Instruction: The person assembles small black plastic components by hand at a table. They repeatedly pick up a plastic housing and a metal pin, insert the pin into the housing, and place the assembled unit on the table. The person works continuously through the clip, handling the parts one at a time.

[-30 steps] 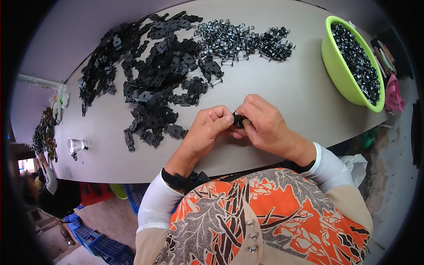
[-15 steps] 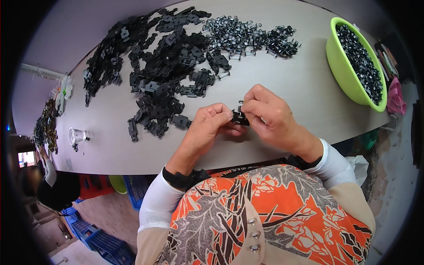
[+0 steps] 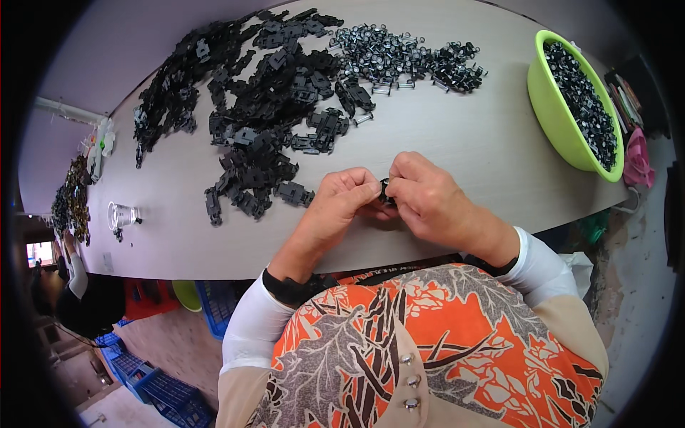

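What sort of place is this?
Probably a small-parts assembly workshop: heaped black plastic pieces, a green basin full of small parts, and another person reaching toward a separate heap.

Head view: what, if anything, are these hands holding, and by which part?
The left hand and right hand hold a small black piece at its left and right sides; exactly which parts is hidden.

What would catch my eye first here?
Probably the lime-green basin of small dark parts, upper right. Then the black plastic parts heaped left of centre, with silvery axle-like pieces beside them. In the middle, the left hand and right hand pinch a small black part.
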Action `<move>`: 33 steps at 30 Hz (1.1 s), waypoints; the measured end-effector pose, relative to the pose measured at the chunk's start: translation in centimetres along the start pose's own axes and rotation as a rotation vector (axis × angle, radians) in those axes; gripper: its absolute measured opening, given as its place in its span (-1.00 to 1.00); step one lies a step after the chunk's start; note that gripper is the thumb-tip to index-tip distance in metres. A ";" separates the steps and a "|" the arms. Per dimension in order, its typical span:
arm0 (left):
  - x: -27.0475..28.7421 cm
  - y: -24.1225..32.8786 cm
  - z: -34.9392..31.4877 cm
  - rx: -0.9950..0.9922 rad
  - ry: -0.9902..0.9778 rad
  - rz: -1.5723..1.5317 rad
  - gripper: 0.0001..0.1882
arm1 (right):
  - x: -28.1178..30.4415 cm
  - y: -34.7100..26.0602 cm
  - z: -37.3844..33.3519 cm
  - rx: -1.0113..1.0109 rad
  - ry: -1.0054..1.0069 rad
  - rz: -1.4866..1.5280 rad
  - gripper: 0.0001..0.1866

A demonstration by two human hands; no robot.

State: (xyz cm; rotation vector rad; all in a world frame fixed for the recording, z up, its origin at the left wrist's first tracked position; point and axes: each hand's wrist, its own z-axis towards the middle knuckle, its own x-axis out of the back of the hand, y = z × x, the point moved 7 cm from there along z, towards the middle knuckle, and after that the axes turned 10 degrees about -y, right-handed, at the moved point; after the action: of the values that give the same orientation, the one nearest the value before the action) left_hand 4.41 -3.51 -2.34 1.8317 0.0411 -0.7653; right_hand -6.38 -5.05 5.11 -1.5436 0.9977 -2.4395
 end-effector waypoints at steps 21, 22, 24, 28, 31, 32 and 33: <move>4.7 3.4 -11.6 -0.214 0.436 0.174 -0.69 | -0.3 6.0 5.3 0.012 0.079 0.162 -0.69; 4.9 3.5 -13.6 -0.206 0.504 0.196 -0.69 | -0.2 6.3 5.9 0.006 0.066 0.132 -0.71; 5.5 3.5 -17.9 -0.141 0.592 0.238 -0.69 | -0.6 6.7 6.9 -0.008 0.034 0.079 -0.75; 8.4 1.1 -26.9 0.248 0.863 0.528 -0.68 | -1.2 7.3 7.5 -0.006 0.075 -0.138 -0.83; 9.3 1.5 -29.1 0.458 1.011 0.880 -0.74 | -1.6 7.3 7.4 0.008 -0.001 -0.182 -0.84; 9.2 2.3 -28.7 0.413 1.023 0.938 -0.76 | -1.7 7.6 7.2 0.014 -0.024 -0.177 -0.84; 9.0 3.5 -27.8 0.368 1.031 0.997 -0.77 | -1.7 7.8 6.9 0.016 -0.046 -0.174 -0.84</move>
State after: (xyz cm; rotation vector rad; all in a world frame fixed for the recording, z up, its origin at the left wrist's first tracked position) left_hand 26.21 15.95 1.39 2.0663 -0.3410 0.9299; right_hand -1.79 -13.80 1.26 -1.7404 0.8682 -2.5035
